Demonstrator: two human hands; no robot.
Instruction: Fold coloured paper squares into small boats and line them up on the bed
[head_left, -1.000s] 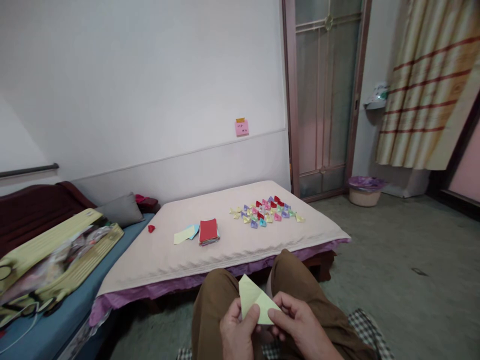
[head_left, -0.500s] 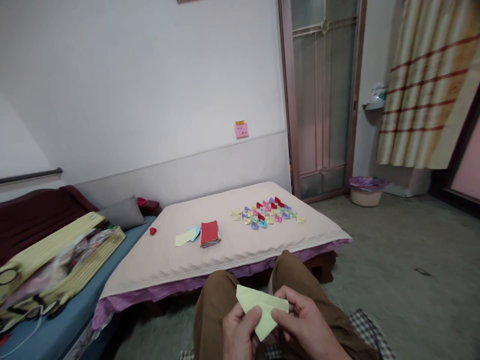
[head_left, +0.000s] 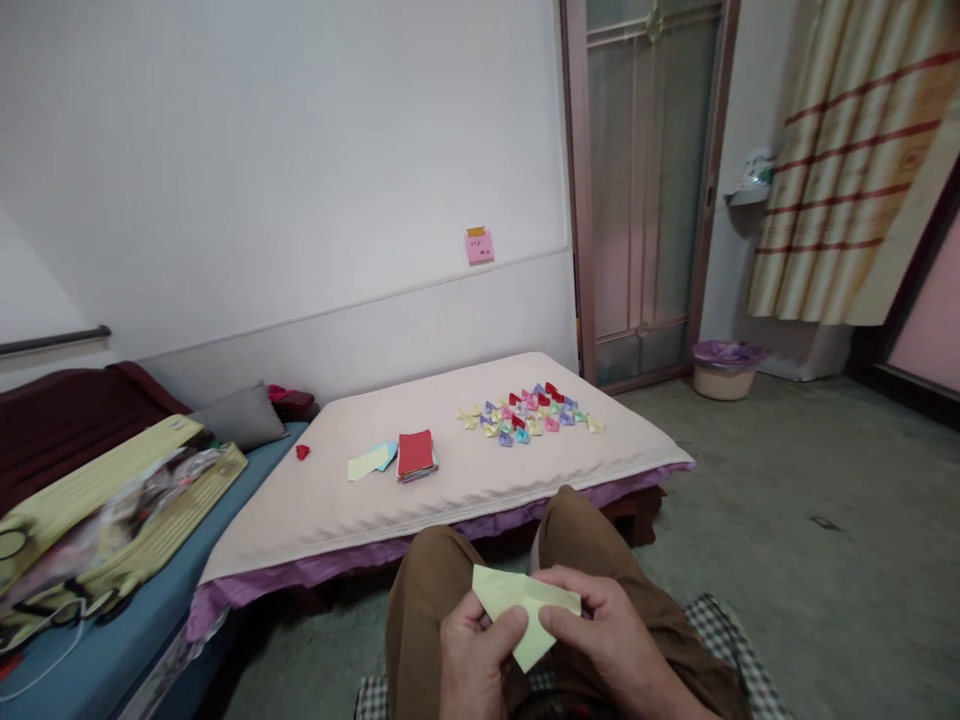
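A pale yellow-green sheet of folding paper [head_left: 528, 612], partly folded, is held between both hands above my lap. My left hand [head_left: 480, 645] pinches its left side, thumb on top and fingers beneath. At the right side my right hand [head_left: 592, 625] grips it the same way, with the thumb pressed near the middle. On the bed lie a stack of coloured paper with a red sheet on top [head_left: 416, 455] and, left of it, loose yellow and blue sheets [head_left: 370, 461]. Several small folded paper pieces [head_left: 525, 412] in many colours are grouped farther right.
The low bed [head_left: 322, 510] has a pale cover and purple fringe. A small red folded piece [head_left: 302, 452] lies near its left end. An open yellow suitcase [head_left: 150, 510] rests on blue bedding at left. A lined bin [head_left: 724, 372] stands by the glass door [head_left: 641, 200].
My right fingers have shifted toward the paper's upper edge, and the paper has turned slightly in my hands. The camera view has tilted down a little.
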